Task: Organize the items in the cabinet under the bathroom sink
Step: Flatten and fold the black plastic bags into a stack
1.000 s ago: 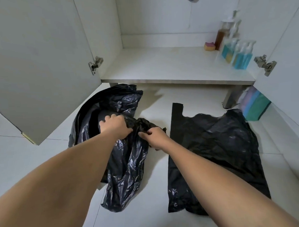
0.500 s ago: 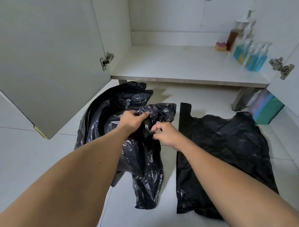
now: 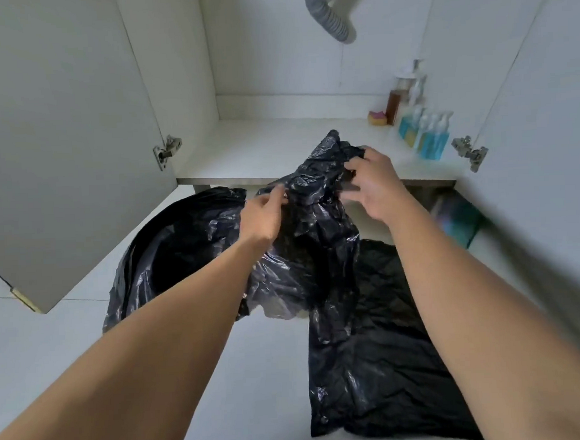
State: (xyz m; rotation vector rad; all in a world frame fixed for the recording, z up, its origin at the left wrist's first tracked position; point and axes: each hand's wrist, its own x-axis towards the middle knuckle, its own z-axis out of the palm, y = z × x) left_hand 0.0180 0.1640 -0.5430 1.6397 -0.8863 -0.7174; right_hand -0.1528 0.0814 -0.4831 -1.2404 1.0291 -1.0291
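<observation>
We have lifted the crumpled black bag (image 3: pixel 315 225) off the floor (image 3: pixel 255 371); half a second ago its top sat lower, near the pile (image 3: pixel 170 255) on our left, and now it hangs in front of the cabinet shelf (image 3: pixel 262 148), its lower part trailing down toward the flat bag (image 3: pixel 380 349). Our view has also tipped up, so the grey drain hose (image 3: pixel 329 15) shows at the top.

The left hand (image 3: pixel 262 217) pinches the bag's upper edge, its grip closed on the film. The right hand (image 3: pixel 373 183) holds the bunched top with fingers curled into the plastic, also a closed grip on the bag. Both hands are close together, so the bag is still bunched, not spread.

We judge this as the start of shaking it open to flatten or fold it like the flat bag already laid out on the right. The bottles (image 3: pixel 424 134) stand grouped at the shelf's right rear, well clear of the bag, and the rest of the shelf is bare. The pile on the left remains untidied, so much sorting is left.
</observation>
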